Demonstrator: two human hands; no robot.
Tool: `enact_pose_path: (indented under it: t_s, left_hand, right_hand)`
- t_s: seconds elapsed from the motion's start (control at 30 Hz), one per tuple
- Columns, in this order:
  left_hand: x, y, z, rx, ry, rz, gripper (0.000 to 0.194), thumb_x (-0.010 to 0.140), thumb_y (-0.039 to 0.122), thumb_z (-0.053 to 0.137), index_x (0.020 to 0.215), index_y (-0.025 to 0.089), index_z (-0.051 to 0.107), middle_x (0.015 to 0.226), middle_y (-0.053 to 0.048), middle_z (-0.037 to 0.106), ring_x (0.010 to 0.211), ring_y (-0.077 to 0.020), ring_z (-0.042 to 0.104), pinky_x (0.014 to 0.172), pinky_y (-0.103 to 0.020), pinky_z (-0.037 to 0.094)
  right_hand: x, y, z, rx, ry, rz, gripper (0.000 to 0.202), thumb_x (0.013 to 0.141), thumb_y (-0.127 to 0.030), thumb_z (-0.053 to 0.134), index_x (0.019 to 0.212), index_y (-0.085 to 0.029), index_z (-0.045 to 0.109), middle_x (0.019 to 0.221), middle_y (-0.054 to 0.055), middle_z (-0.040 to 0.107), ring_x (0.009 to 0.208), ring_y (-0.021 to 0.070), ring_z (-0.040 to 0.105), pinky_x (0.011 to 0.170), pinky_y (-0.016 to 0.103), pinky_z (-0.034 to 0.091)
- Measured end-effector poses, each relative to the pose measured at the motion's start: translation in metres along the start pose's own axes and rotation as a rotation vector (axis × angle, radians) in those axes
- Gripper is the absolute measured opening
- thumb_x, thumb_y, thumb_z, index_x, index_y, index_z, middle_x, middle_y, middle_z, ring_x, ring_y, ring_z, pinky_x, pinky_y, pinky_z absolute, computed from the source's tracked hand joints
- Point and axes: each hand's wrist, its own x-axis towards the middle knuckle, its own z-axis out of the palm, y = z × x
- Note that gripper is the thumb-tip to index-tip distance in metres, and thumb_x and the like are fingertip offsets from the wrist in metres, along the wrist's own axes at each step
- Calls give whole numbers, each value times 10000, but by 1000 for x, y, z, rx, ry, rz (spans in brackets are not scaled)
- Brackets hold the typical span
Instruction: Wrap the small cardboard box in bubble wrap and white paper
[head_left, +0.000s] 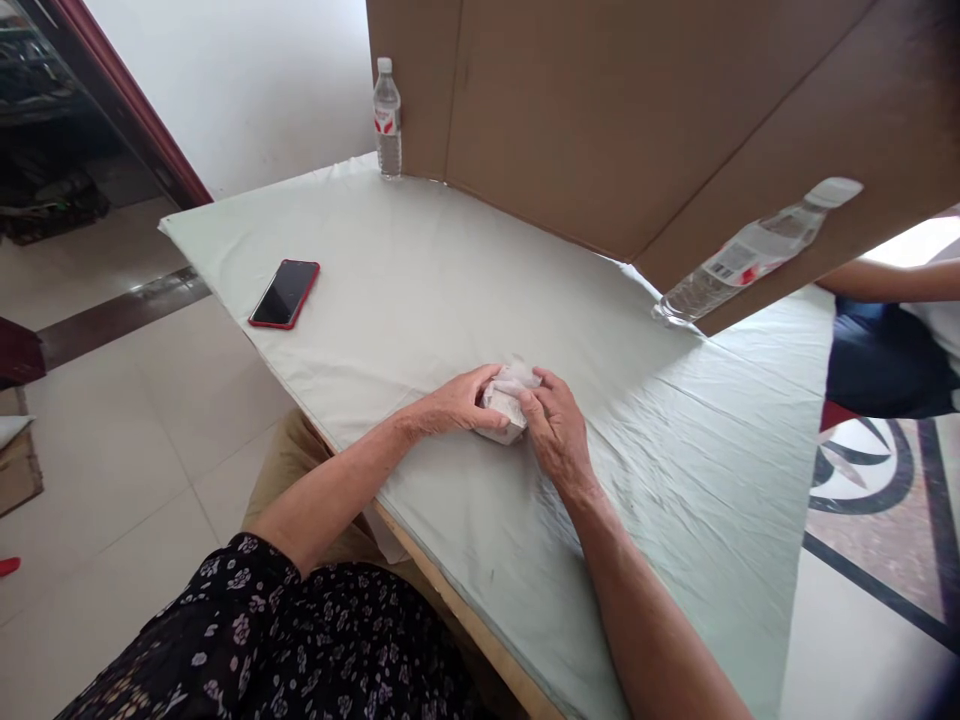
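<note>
A small whitish box-like packet (504,430) rests on the cloth-covered table close to my body. Thin, crumpled white wrapping (516,380) covers its top; whether this is paper or plastic I cannot tell. From the left side, my left hand (466,402) grips the packet, thumb along its near side and fingers round the far edge. My right hand (556,425) holds the opposite side, with thumb and fingers pressed on the wrapping. Whatever lies inside the packet is hidden.
A phone with a red case (286,294) lies to the left on the pale tablecloth (450,290). Brown cardboard panels (555,120) stand across the back, with one water bottle (388,120) at the left and another bottle (750,262) at the right. Beyond the panel, a person's arm (885,280) shows.
</note>
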Motion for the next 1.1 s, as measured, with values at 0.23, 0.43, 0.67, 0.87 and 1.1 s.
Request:
enact_pose_path:
  t_s: [0.23, 0.43, 0.67, 0.87, 1.1]
  left_hand:
    - [2, -7, -1, 88, 42, -35, 907, 696, 286, 718, 1499, 111, 335, 1362, -157, 535, 1206, -287, 537, 967, -359, 457]
    - [0, -2, 0, 60, 6, 6, 730, 715, 255, 691, 1396, 150, 451, 1179, -88, 605, 992, -209, 588, 808, -290, 471]
    - [-2, 2, 2, 43, -19, 20, 684, 717, 228, 687, 1367, 177, 479, 1079, -42, 605, 889, -164, 569, 722, -244, 444]
    - [1, -2, 5, -109, 4, 26, 745, 681, 191, 716, 1384, 156, 472, 1197, -84, 602, 1026, -195, 581, 811, -263, 469]
    - [4, -13, 4, -221, 53, 0, 783, 697, 271, 784, 1400, 138, 466, 1251, -132, 610, 1084, -229, 603, 895, -319, 489]
  right_hand:
    - [-5, -10, -5, 101, 88, -70, 248, 939, -429, 546, 1058, -256, 678, 1383, 106, 562, 1298, 257, 533, 1084, 503, 414]
    - [0, -8, 0, 147, 8, -33, 303, 960, -435, 491, 1006, -266, 738, 1385, 88, 569, 1322, 268, 514, 1112, 520, 386]
    - [4, -15, 1, 264, -31, 120, 213, 851, -429, 632, 859, -237, 725, 1325, 105, 619, 1311, 283, 531, 1104, 481, 391]
    - [7, -17, 7, 292, -8, 164, 222, 841, -411, 627, 733, -229, 693, 1189, 99, 685, 1228, 272, 582, 1043, 448, 432]
    - [-3, -15, 2, 513, 72, 266, 508, 824, -557, 651, 1207, -234, 564, 1287, 129, 639, 1035, 244, 663, 899, 424, 529]
